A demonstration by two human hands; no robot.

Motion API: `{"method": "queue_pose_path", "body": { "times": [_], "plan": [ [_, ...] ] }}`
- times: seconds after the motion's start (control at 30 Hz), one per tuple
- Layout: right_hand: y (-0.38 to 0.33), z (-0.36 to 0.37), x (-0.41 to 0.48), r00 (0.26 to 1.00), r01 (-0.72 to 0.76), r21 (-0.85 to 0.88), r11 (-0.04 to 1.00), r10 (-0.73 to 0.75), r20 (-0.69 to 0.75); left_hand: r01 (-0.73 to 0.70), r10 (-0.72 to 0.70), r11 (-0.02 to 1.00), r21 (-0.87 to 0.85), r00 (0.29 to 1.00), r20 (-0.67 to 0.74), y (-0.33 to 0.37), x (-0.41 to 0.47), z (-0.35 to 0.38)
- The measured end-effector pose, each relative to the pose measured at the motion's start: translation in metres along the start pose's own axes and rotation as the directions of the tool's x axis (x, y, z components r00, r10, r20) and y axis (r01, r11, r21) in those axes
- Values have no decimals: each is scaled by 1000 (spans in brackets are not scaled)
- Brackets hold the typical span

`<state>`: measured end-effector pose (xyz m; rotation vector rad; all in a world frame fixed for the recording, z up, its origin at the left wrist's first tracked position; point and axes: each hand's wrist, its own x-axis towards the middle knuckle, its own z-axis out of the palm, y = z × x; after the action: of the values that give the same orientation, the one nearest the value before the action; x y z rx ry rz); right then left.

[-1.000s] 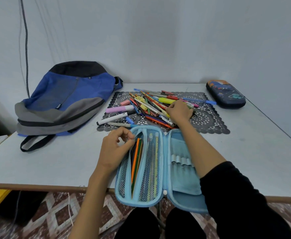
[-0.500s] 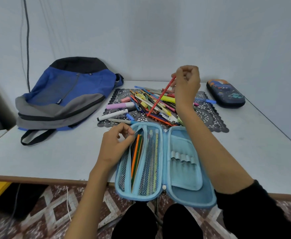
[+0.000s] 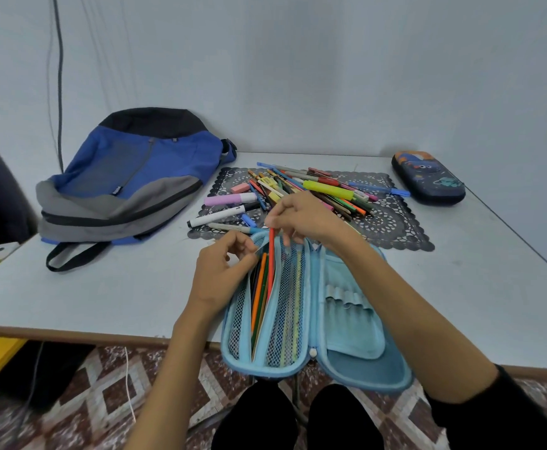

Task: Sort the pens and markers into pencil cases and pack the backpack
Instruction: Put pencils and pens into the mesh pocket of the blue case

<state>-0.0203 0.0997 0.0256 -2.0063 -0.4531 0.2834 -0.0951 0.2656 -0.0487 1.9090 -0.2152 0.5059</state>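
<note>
Step in hand: I am loading the open blue pencil case [image 3: 363, 371], which lies at the near edge of the counter [image 3: 103, 293] and overhangs it toward me. My right hand [image 3: 301, 216] pinches the upper end of a red pencil [image 3: 271, 251]. The pencil stands nearly upright, with its lower end already inside the mesh pocket [image 3: 237, 319], beside an orange pencil and darker ones. My left hand [image 3: 223, 267] pinches the top edge of that pocket and pulls it open.

Progress, as I judge it, is early. A large pile of pens and markers [image 3: 317, 190] lies on the lace mat [image 3: 395, 222] behind the case. The dark pencil case [image 3: 427, 178] at the far right is zipped. The backpack [image 3: 129, 177] lies flat at the far left.

Next move: slide the pencil down along its neighbours until it seats, then release it. The left hand's hold must keep the opening wide, or the tip may snag in the mesh.
</note>
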Motion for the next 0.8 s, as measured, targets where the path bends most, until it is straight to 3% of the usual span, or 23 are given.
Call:
{"method": "queue_pose_path", "body": {
  "times": [0.13, 0.43, 0.5, 0.63, 0.8],
  "plan": [
    [-1, 1, -1, 990, 51, -351, 935, -2, 138, -6, 6, 1000, -1, 1000, 3, 0, 1, 0],
    [-7, 11, -2, 990, 104, -713, 693, -1, 143, -43, 40, 999, 29, 996, 84, -2, 3, -1],
    [-7, 13, -3, 989, 106, -720, 686, -1, 145, -41, 36, 998, 45, 995, 90, -2, 3, 0],
    [-6, 9, -3, 992, 48, -566, 823, 26, 122, -50, 42, 996, 75, 993, 107, -4, 2, 0],
    [-2, 10, -5, 996, -26, -387, 922, 59, 74, -101, 75, 976, 191, 987, 141, -6, 4, 1]
  ]
}}
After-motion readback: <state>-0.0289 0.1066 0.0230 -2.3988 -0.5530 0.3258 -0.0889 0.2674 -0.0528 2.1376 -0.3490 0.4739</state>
